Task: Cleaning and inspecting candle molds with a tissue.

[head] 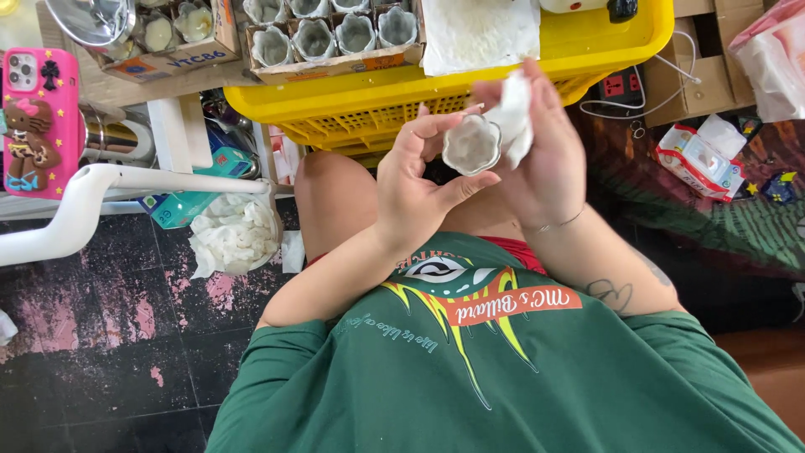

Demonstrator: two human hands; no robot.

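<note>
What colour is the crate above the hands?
The crate is bright yellow, with a lattice side; the head view shows it best.

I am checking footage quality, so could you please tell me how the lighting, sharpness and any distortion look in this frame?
Head view: even daylight, soft shadows; the small fluted metal mould and both hands are sharp; slight glare on the shiny steel bowl; the white curved pipe bows from wide-angle distortion.
</note>
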